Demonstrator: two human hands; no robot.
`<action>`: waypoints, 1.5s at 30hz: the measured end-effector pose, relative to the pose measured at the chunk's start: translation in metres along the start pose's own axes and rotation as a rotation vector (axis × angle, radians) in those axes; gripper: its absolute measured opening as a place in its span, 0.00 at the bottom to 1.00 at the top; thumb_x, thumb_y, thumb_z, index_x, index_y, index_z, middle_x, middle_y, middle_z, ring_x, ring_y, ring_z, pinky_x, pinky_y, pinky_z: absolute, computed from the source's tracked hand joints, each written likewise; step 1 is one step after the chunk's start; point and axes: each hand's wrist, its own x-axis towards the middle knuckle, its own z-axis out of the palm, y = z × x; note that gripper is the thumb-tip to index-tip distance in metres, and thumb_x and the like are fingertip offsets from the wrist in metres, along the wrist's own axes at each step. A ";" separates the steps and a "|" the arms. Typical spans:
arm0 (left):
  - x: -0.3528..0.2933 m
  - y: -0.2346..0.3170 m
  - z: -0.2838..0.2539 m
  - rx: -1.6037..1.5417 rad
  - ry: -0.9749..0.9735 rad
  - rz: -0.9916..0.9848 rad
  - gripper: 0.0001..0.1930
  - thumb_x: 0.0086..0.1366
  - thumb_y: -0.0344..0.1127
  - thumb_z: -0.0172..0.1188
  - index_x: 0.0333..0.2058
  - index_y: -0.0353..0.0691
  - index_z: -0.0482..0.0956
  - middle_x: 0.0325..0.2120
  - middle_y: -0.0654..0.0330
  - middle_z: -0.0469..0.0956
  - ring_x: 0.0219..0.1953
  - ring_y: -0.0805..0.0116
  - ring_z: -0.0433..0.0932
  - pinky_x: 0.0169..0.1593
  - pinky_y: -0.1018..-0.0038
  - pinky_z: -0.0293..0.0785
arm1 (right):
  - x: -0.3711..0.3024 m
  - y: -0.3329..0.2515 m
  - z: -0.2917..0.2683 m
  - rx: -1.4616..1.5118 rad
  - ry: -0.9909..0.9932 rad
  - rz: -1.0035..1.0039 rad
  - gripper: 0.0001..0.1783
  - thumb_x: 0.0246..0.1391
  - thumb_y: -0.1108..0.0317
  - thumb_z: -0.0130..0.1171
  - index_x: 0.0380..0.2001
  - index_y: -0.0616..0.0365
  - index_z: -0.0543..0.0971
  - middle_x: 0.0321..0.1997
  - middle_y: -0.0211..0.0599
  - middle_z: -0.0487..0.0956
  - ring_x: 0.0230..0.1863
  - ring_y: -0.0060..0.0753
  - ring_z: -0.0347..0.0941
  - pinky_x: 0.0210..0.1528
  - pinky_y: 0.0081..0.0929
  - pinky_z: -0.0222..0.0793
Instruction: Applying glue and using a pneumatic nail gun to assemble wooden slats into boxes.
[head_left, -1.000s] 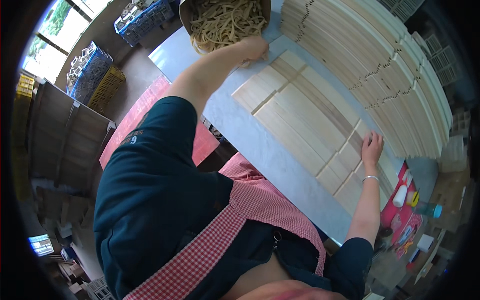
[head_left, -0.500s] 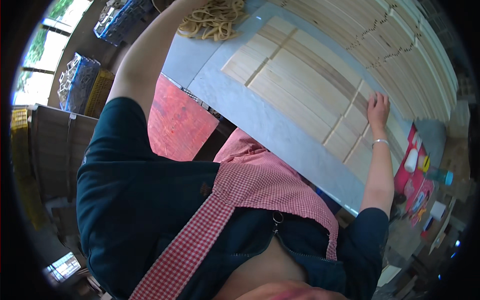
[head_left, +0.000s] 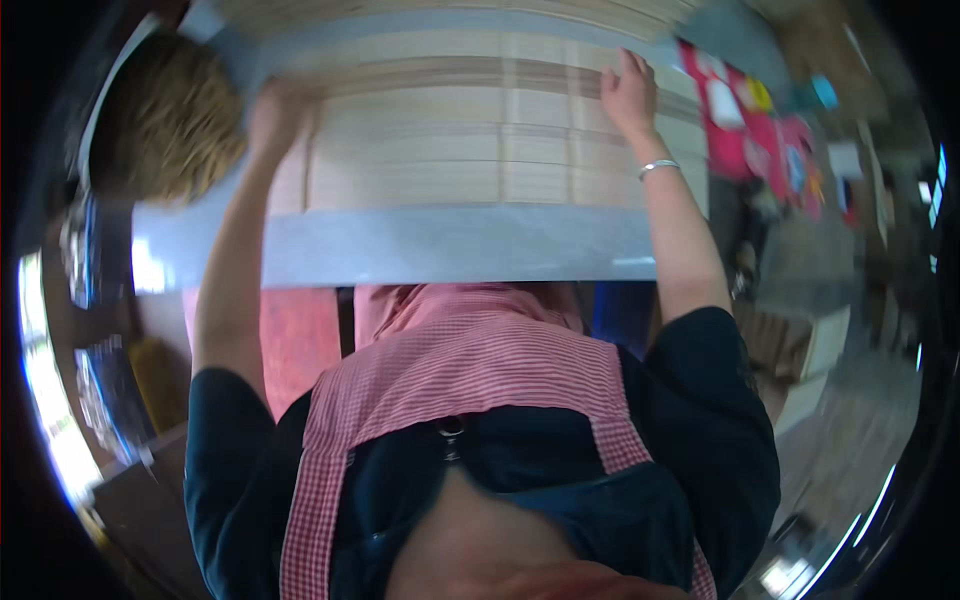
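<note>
Pale wooden boards (head_left: pixel 420 135) lie side by side on the grey table (head_left: pixel 450 240), with narrow grooves running across them. My left hand (head_left: pixel 278 115) is at their left end, smeared by motion, so its fingers and anything in them cannot be made out. At the right part of the boards my right hand (head_left: pixel 630 95) rests near the far edge, fingers and thumb apart, with nothing visible in its grasp. A bracelet circles my right wrist.
A dark round container (head_left: pixel 130 110) with a blurred tan heap (head_left: pixel 190 130) stands at the left. More boards (head_left: pixel 400 10) are stacked at the far side. On the right, a white bottle (head_left: pixel 725 105) stands on something pink (head_left: pixel 728 150). A red panel (head_left: pixel 300 340) is below the table's near edge.
The view has turned, so the table edge now runs level. My left hand has come from the heap of tan loops to the boards' left end. My right hand stays at their right part.
</note>
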 end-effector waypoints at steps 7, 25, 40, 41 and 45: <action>0.041 -0.033 0.033 0.177 0.154 -0.269 0.30 0.69 0.56 0.50 0.60 0.41 0.73 0.55 0.44 0.77 0.54 0.39 0.74 0.57 0.54 0.71 | -0.043 0.135 -0.069 -0.189 -0.075 0.523 0.23 0.57 0.68 0.56 0.56 0.59 0.77 0.56 0.48 0.78 0.55 0.54 0.74 0.59 0.44 0.71; 0.040 -0.011 0.037 0.278 0.115 -0.235 0.20 0.68 0.43 0.49 0.51 0.38 0.79 0.42 0.47 0.84 0.47 0.45 0.79 0.54 0.56 0.69 | -0.029 0.159 -0.037 -0.095 -0.023 0.548 0.19 0.57 0.71 0.55 0.53 0.58 0.78 0.52 0.48 0.80 0.53 0.51 0.76 0.57 0.42 0.73; 0.037 0.010 0.016 0.096 -0.018 -0.351 0.22 0.69 0.48 0.49 0.54 0.40 0.77 0.47 0.47 0.82 0.49 0.43 0.78 0.53 0.53 0.72 | -0.044 0.186 -0.052 -0.040 0.015 0.435 0.18 0.59 0.66 0.54 0.51 0.56 0.80 0.44 0.47 0.82 0.47 0.52 0.79 0.51 0.42 0.75; 0.022 -0.019 0.017 0.189 0.111 -0.289 0.24 0.69 0.49 0.50 0.56 0.40 0.76 0.47 0.49 0.82 0.49 0.43 0.78 0.54 0.53 0.72 | -0.045 0.185 -0.059 -0.046 0.020 0.434 0.18 0.59 0.66 0.54 0.51 0.56 0.80 0.44 0.47 0.82 0.47 0.52 0.79 0.51 0.42 0.75; -0.035 -0.020 -0.001 0.351 0.111 -0.403 0.28 0.68 0.54 0.53 0.57 0.39 0.78 0.43 0.54 0.84 0.48 0.46 0.78 0.53 0.56 0.72 | -0.085 0.170 -0.110 -0.172 -0.078 0.559 0.15 0.60 0.63 0.56 0.47 0.54 0.84 0.47 0.42 0.84 0.45 0.50 0.79 0.50 0.38 0.75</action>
